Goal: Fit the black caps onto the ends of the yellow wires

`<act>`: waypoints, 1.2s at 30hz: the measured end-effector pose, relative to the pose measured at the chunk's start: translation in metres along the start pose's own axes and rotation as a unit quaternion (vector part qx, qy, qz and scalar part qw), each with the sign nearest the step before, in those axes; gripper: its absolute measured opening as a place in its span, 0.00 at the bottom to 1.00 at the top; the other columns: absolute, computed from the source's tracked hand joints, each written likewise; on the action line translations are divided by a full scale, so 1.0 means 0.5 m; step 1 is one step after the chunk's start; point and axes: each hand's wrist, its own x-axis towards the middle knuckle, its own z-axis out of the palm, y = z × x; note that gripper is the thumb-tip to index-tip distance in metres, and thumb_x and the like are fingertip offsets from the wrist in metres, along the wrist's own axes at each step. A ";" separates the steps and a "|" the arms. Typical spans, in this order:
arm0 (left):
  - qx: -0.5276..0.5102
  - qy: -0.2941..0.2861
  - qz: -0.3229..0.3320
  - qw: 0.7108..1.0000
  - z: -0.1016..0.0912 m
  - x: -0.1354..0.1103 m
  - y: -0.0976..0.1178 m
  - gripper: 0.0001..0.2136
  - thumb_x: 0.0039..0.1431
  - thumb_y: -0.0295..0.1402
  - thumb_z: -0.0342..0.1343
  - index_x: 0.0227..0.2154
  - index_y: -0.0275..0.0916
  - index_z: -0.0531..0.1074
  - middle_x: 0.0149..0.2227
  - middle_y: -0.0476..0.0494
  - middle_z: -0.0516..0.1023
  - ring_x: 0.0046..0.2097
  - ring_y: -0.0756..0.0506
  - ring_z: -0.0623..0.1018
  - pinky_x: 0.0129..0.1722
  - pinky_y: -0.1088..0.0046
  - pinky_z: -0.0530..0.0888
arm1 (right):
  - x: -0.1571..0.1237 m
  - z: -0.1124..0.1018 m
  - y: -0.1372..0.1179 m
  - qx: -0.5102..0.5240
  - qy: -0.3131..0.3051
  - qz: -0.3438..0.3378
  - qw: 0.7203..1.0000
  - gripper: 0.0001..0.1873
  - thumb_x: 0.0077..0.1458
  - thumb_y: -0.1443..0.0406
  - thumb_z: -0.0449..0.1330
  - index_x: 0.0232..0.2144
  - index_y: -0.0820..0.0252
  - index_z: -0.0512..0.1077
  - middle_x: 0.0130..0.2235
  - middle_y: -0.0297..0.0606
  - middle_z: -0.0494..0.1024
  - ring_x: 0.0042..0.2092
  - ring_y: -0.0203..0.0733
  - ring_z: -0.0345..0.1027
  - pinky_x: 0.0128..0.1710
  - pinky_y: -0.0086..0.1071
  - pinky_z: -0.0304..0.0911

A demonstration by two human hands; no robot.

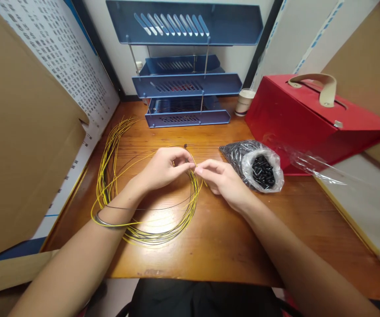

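Observation:
Thin yellow and black wires (190,215) lie in a loose loop on the wooden table, and more of them are bunched at the left (102,167). Over the loop's far right side, my left hand (170,167) is closed, thumb and forefinger pinching a wire. My right hand (219,178) meets it there, its fingertips pinched on the same spot; the exact piece between them is too small to make out. Some strands pass across my left wrist. A small black piece (185,145) sits just beyond my left hand. To the right is a plastic bag of small black parts (263,171).
A blue tiered tray rack (186,119) stands at the back, with a paper cup (244,102) beside it. A red box with a handle (285,114) occupies the right. Cardboard (21,132) borders the left side. The table's front edge (190,277) is near my lap.

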 end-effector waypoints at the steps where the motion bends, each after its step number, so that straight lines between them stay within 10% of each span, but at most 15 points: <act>1: 0.008 0.013 0.010 1.000 0.003 0.000 -0.001 0.09 0.60 0.36 0.60 0.30 0.35 0.78 0.25 0.49 0.75 0.27 0.51 0.69 0.30 0.76 0.65 | -0.002 0.003 -0.002 0.027 -0.020 0.027 0.999 0.14 0.50 0.54 0.67 0.29 0.59 0.76 0.19 0.25 0.63 0.20 0.31 0.50 0.20 0.29 0.45; 8: 0.044 -0.009 -0.032 0.998 -0.003 0.004 -0.001 0.15 0.64 0.44 0.57 0.31 0.35 0.73 0.26 0.49 0.75 0.28 0.51 0.70 0.30 0.76 0.65 | 0.011 -0.008 0.005 0.058 0.223 -0.047 0.972 0.15 0.47 0.55 0.67 0.30 0.60 0.75 0.28 0.33 0.76 0.20 0.29 0.50 0.19 0.29 0.44; 11: 0.009 -0.201 -0.088 0.976 -0.014 -0.004 0.023 0.20 0.64 0.46 0.55 0.23 0.37 0.71 0.23 0.49 0.73 0.26 0.51 0.69 0.26 0.77 0.64 | 0.022 -0.025 0.011 0.035 0.310 -0.078 0.947 0.13 0.47 0.56 0.66 0.30 0.60 0.74 0.30 0.35 0.76 0.22 0.30 0.53 0.20 0.29 0.48; 14: -0.114 -0.464 -0.128 0.869 -0.024 -0.026 0.069 0.16 0.61 0.46 0.59 0.25 0.39 0.75 0.21 0.49 0.76 0.25 0.50 0.73 0.25 0.76 0.67 | 0.030 -0.036 0.016 0.032 0.336 -0.061 0.939 0.10 0.45 0.59 0.65 0.26 0.60 0.72 0.25 0.31 0.70 0.22 0.32 0.54 0.20 0.29 0.52; 17: -0.246 -0.554 -0.105 0.789 -0.034 -0.047 0.113 0.09 0.56 0.42 0.65 0.32 0.42 0.80 0.28 0.44 0.82 0.28 0.46 0.78 0.27 0.72 0.73 | 0.032 -0.038 0.021 0.029 0.334 -0.048 0.941 0.09 0.44 0.60 0.64 0.25 0.59 0.71 0.22 0.28 0.66 0.22 0.33 0.56 0.19 0.30 0.59; 20: -0.284 -0.435 -0.058 0.853 -0.037 -0.044 0.116 0.13 0.58 0.46 0.63 0.31 0.41 0.80 0.28 0.41 0.82 0.28 0.45 0.79 0.27 0.70 0.74 | 0.029 -0.034 0.022 0.029 0.291 -0.053 0.955 0.09 0.45 0.59 0.64 0.26 0.58 0.71 0.21 0.26 0.64 0.23 0.34 0.58 0.23 0.31 0.67; 22: -0.174 -0.162 -0.023 0.971 -0.032 -0.030 0.089 0.15 0.63 0.45 0.58 0.33 0.38 0.79 0.33 0.39 0.83 0.33 0.44 0.80 0.35 0.69 0.77 | 0.023 -0.030 0.019 0.023 0.227 -0.054 0.972 0.10 0.45 0.59 0.65 0.25 0.58 0.71 0.21 0.26 0.64 0.22 0.33 0.59 0.23 0.30 0.66; 24: 0.031 0.037 0.017 0.999 -0.023 -0.014 0.049 0.14 0.63 0.40 0.57 0.46 0.38 0.78 0.49 0.37 0.81 0.44 0.42 0.80 0.44 0.65 0.77 | 0.015 -0.026 0.013 0.009 0.146 -0.053 0.988 0.11 0.46 0.58 0.66 0.25 0.59 0.71 0.20 0.26 0.65 0.21 0.33 0.60 0.21 0.28 0.61; 29: 0.279 0.068 0.093 0.953 -0.014 0.004 -0.026 0.32 0.63 0.31 0.56 0.69 0.43 0.56 0.72 0.35 0.56 0.62 0.36 0.70 0.58 0.53 0.71 | -0.008 -0.022 -0.010 -0.017 -0.053 -0.076 0.996 0.13 0.52 0.56 0.66 0.26 0.60 0.72 0.18 0.28 0.68 0.19 0.32 0.60 0.21 0.28 0.53; 36: 0.284 0.119 0.160 0.938 -0.021 0.010 -0.022 0.11 0.69 0.36 0.52 0.42 0.41 0.80 0.57 0.41 0.79 0.56 0.37 0.72 0.55 0.55 0.70 | -0.018 -0.026 -0.020 0.021 -0.135 -0.080 0.987 0.16 0.49 0.53 0.69 0.23 0.59 0.74 0.18 0.29 0.68 0.19 0.33 0.59 0.21 0.30 0.55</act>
